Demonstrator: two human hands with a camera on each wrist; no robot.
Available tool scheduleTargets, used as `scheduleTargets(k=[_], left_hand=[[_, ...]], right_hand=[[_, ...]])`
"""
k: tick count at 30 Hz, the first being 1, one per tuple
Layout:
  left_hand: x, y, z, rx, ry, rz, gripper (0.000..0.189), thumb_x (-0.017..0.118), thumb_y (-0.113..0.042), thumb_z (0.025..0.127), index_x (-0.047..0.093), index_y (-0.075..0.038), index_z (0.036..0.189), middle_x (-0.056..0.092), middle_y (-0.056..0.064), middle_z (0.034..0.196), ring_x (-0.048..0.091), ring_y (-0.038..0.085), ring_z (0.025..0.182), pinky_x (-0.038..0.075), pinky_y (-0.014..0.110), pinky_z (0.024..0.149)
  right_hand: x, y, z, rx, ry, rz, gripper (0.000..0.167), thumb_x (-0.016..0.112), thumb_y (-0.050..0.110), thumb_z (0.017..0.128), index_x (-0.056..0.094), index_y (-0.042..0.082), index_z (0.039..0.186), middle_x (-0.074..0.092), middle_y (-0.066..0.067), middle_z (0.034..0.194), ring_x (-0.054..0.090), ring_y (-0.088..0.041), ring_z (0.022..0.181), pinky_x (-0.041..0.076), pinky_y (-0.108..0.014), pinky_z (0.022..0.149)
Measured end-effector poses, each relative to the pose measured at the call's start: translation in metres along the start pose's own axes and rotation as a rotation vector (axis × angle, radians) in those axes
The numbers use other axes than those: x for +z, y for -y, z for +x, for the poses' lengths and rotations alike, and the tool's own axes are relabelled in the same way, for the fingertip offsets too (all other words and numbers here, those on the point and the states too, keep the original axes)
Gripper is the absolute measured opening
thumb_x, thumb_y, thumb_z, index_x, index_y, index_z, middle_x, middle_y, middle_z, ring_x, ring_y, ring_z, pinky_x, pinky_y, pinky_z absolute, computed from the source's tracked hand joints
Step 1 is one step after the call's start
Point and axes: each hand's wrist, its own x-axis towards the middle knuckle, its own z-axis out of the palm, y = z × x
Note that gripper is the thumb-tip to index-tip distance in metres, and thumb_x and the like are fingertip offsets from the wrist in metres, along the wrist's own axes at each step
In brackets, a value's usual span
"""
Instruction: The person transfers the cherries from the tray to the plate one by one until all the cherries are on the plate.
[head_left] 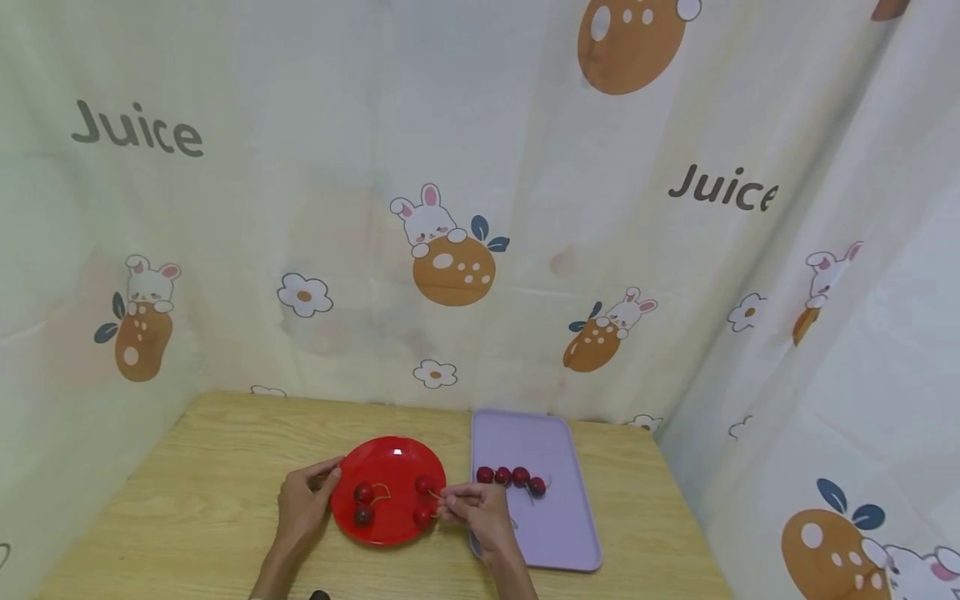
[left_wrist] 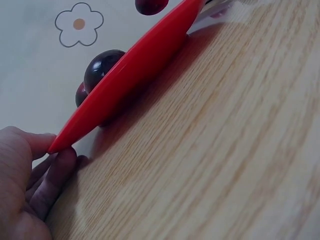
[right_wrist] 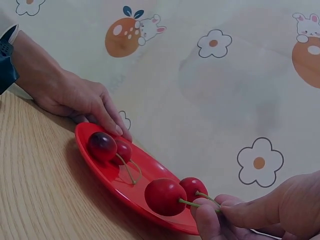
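A round red plate (head_left: 393, 467) sits on the table, its left rim pinched between the thumb and fingers of my left hand (head_left: 302, 504). My right hand (head_left: 480, 515), over the plate's right edge, pinches the green stems (right_wrist: 190, 203) of two red cherries (right_wrist: 165, 197). These cherries hang at the plate's right side, close over its surface. Farther left on the plate lie two more joined cherries, one dark (right_wrist: 102, 146) and one redder (head_left: 363, 492), with curved stems. The left wrist view shows the plate edge-on, with the left thumb on top of its rim and fingers beneath.
To the right of the plate stands a lilac rectangular tray (head_left: 558, 533), with several dark red cherries (head_left: 521, 477) in a row across it. Behind the wooden table (head_left: 225, 467) hangs a printed curtain (head_left: 337, 208). A small dark object (head_left: 320, 595) shows at the near edge.
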Motion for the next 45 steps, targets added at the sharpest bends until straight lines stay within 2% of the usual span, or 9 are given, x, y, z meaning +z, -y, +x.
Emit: scheduleTargets(k=[7, 9, 16, 24, 32, 45], left_hand=[[0.000, 0.000, 0.001, 0.018, -0.010, 0.004, 0.027, 0.069, -0.013, 0.107, 0.080, -0.008, 0.131, 0.082, 0.016, 0.123, 0.073, 0.007, 0.090, 0.053, 0.017, 0.075], [0.000, -0.001, 0.001, 0.018, -0.008, 0.007, 0.028, 0.069, -0.014, 0.107, 0.079, -0.007, 0.132, 0.082, 0.016, 0.124, 0.073, 0.006, 0.090, 0.053, 0.017, 0.076], [0.000, -0.001, -0.002, 0.022, -0.011, 0.006, 0.027, 0.070, -0.013, 0.106, 0.080, -0.008, 0.131, 0.082, 0.016, 0.124, 0.071, 0.007, 0.091, 0.052, 0.018, 0.075], [0.000, 0.002, -0.003, 0.014, -0.019, -0.011, 0.027, 0.071, -0.013, 0.106, 0.080, -0.007, 0.130, 0.082, 0.016, 0.121, 0.071, 0.004, 0.086, 0.052, 0.018, 0.072], [0.000, 0.001, -0.001, 0.002, 0.000, -0.024, 0.028, 0.070, -0.012, 0.107, 0.079, -0.006, 0.132, 0.081, 0.018, 0.125, 0.073, 0.008, 0.090, 0.054, 0.018, 0.072], [0.002, 0.002, 0.001, -0.012, -0.003, -0.014, 0.028, 0.070, -0.015, 0.107, 0.079, -0.009, 0.132, 0.081, 0.015, 0.127, 0.073, 0.008, 0.095, 0.054, 0.016, 0.077]], right_hand=[[0.003, 0.002, 0.001, 0.001, 0.006, -0.007, 0.026, 0.068, -0.009, 0.102, 0.067, -0.027, 0.121, 0.082, -0.027, 0.097, 0.080, -0.011, 0.075, 0.065, -0.026, 0.075], [0.004, 0.000, 0.002, -0.020, 0.017, -0.008, 0.025, 0.068, -0.009, 0.101, 0.067, -0.027, 0.119, 0.082, -0.026, 0.096, 0.080, -0.012, 0.076, 0.065, -0.027, 0.075], [0.006, -0.010, 0.007, 0.001, 0.019, 0.028, 0.017, 0.071, -0.009, 0.098, 0.075, -0.018, 0.112, 0.084, -0.013, 0.088, 0.080, -0.012, 0.076, 0.065, -0.027, 0.076], [0.015, -0.004, 0.001, 0.011, 0.026, 0.009, 0.019, 0.067, -0.011, 0.099, 0.072, -0.023, 0.113, 0.083, -0.018, 0.091, 0.080, -0.012, 0.076, 0.065, -0.027, 0.075], [0.020, -0.006, 0.003, 0.018, 0.012, -0.006, 0.022, 0.068, -0.012, 0.099, 0.069, -0.025, 0.117, 0.082, -0.027, 0.096, 0.078, -0.011, 0.073, 0.065, -0.026, 0.073], [0.030, -0.008, 0.010, 0.026, 0.006, -0.010, 0.021, 0.069, -0.011, 0.099, 0.072, -0.023, 0.117, 0.083, -0.023, 0.094, 0.079, -0.013, 0.076, 0.065, -0.026, 0.073]])
